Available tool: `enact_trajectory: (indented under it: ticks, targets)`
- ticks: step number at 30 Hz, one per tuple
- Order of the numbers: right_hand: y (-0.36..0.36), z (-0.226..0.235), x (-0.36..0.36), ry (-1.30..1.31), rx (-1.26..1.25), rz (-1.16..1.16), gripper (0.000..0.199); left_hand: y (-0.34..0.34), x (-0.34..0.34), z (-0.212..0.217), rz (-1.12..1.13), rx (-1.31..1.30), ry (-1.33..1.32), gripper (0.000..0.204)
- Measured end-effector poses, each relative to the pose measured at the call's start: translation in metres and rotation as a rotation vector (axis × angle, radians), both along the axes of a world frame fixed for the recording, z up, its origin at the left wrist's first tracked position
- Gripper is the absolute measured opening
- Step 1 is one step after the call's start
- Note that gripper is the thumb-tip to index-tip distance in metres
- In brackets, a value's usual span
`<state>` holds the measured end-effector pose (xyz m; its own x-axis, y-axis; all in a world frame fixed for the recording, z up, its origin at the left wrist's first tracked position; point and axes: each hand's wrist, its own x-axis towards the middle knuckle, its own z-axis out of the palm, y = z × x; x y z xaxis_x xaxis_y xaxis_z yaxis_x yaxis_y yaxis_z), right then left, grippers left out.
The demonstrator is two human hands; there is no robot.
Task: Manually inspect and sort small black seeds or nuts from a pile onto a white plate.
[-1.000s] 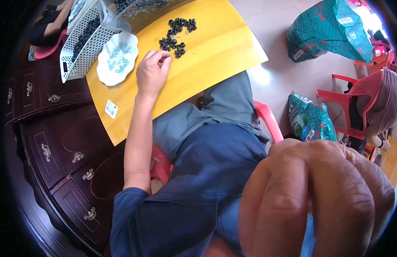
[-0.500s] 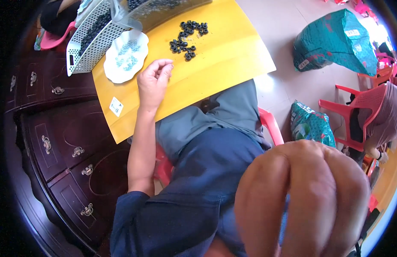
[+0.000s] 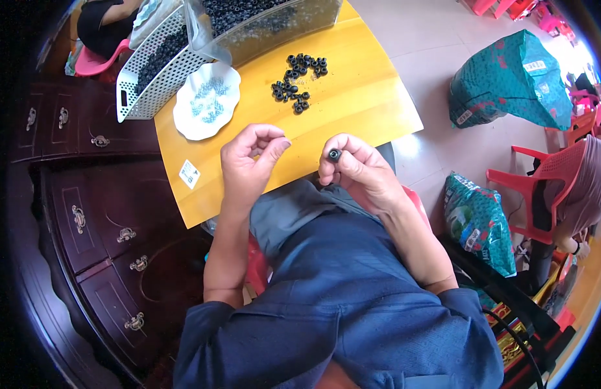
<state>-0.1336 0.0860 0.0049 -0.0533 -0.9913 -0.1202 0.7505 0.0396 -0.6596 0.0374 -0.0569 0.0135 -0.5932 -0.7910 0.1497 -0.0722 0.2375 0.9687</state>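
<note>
My right hand (image 3: 359,172) pinches a small black ring (image 3: 335,154) over the yellow table's (image 3: 365,97) near edge; left hand (image 3: 248,162) curled, empty. White sticker (image 3: 190,174) near the left corner. Teal sacks (image 3: 508,81) on the tiled floor at right, dark wooden drawers (image 3: 86,220) left.

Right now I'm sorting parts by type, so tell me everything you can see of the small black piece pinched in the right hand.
The small black ring-shaped piece looks like dull rubber or plastic, short and round with a hole facing the camera. Fingertips of the right hand pinch it above the yellow tabletop's near edge. Finer detail is too small to tell.
</note>
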Motion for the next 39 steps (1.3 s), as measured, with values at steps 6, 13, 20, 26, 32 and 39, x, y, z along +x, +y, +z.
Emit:
enact_trajectory:
  ticks: [6, 13, 20, 26, 32, 39]
  targets:
    - [-0.005, -0.019, 0.002, -0.037, 0.045, 0.013, 0.027, 0.018, -0.009, 0.027, -0.093, -0.191, -0.038, 0.015]
    - [-0.008, -0.025, 0.004, -0.038, 0.052, -0.002, 0.025, 0.025, -0.011, 0.031, -0.104, -0.184, -0.067, 0.016]
    - [-0.008, -0.023, 0.005, 0.016, 0.057, 0.059, 0.028, 0.021, -0.015, 0.031, -0.208, -0.330, -0.061, 0.019]
    - [-0.007, -0.027, 0.002, 0.014, 0.038, 0.088, 0.031, 0.016, -0.014, 0.029, -0.281, -0.319, -0.044, 0.019]
    - [-0.008, -0.029, 0.002, -0.054, 0.001, 0.131, 0.031, 0.015, -0.010, 0.025, -0.325, -0.158, -0.043, 0.020]
    - [-0.009, -0.030, 0.001, -0.064, -0.006, 0.185, 0.031, 0.017, -0.009, 0.016, -0.350, 0.010, 0.074, 0.020]
